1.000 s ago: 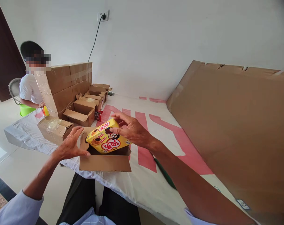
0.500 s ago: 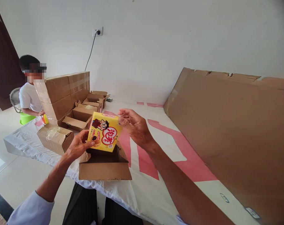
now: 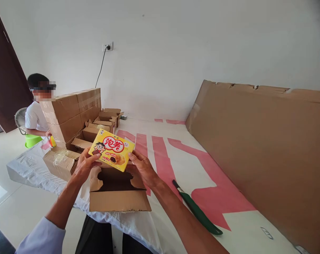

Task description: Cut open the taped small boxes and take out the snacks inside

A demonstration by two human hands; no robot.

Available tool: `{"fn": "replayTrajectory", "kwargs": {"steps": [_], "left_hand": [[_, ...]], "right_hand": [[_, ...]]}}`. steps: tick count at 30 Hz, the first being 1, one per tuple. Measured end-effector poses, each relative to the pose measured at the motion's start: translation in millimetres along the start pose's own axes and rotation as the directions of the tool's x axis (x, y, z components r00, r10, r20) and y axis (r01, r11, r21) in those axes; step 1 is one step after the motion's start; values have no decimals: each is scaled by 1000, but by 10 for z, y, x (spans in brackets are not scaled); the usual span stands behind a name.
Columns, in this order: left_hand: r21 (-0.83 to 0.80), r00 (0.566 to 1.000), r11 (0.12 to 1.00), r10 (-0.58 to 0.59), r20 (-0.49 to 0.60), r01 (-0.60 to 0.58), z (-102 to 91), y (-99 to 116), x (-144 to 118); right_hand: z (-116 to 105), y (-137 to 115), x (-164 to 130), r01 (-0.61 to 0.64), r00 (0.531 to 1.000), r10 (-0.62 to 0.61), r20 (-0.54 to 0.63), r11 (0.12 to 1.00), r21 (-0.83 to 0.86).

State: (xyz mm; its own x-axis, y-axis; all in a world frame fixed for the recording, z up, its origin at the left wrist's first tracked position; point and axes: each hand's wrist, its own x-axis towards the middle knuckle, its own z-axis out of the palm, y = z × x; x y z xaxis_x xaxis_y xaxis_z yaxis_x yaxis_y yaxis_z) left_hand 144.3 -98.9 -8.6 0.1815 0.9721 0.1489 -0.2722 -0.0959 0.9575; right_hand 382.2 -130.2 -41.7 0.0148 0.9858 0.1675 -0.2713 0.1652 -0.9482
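A yellow snack box (image 3: 112, 149) with a cartoon face and red lettering is held up between both hands. My left hand (image 3: 86, 163) grips its left end, thumb on the front. At its lower right corner, my right hand (image 3: 142, 165) is closed on it with the thumb over the face. Just below and behind the hands, an open cardboard carton (image 3: 120, 201) stands on the cloth-covered table, its inside dark. To the left sits a taped cardboard box (image 3: 60, 164).
Stacked taped cartons (image 3: 67, 109) and several open cartons (image 3: 107, 118) stand at the back left. A green-sheathed tool (image 3: 199, 213) lies right of my forearm. A tall cardboard sheet (image 3: 263, 141) leans along the right side. Behind the stack, a person (image 3: 35, 116) sits by a green tub (image 3: 33, 140).
The snack box has been turned so its lettering runs nearly level. My right hand has gone from loose at its upper corner to gripping its right end. The green-sheathed tool now shows.
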Motion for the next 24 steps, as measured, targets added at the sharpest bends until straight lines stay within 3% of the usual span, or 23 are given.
{"fn": "replayTrajectory", "kwargs": {"steps": [3, 10, 15, 24], "left_hand": [[23, 999, 999, -38, 0, 38, -17, -107, 176], [334, 993, 937, -115, 33, 98, -150, -291, 615], [452, 990, 887, -135, 48, 98, -268, -351, 682], [502, 991, 858, -135, 20, 107, -255, -403, 671]], "right_hand": [[-52, 69, 136, 44, 999, -44, 5, 999, 1], [-197, 279, 692, 100, 995, -97, 29, 984, -146], [-211, 424, 842, 139, 990, -139, 13, 975, -171], [-165, 515, 823, 159, 987, -159, 13, 974, -164]]}}
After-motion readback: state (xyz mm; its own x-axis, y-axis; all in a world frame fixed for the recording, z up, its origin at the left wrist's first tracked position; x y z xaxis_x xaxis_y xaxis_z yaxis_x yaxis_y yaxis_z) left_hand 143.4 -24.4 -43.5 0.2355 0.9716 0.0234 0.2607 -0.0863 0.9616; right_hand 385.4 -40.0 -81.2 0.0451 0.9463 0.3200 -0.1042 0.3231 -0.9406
